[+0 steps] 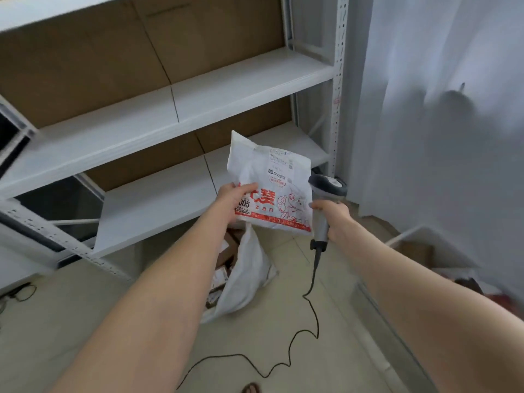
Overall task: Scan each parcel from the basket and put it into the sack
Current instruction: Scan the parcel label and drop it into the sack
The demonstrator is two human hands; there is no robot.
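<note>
The scan step was in hand: the left hand point(236, 198) gripped a white parcel point(272, 182) by its edge above the sack point(243, 279), while the right hand point(330, 212) was closed round the scanner point(324, 199) just beside it. Red print read "zan" and "005"; the label was too blurred. Next, the scanner must face that label, then the parcel drops into the sack.
</note>
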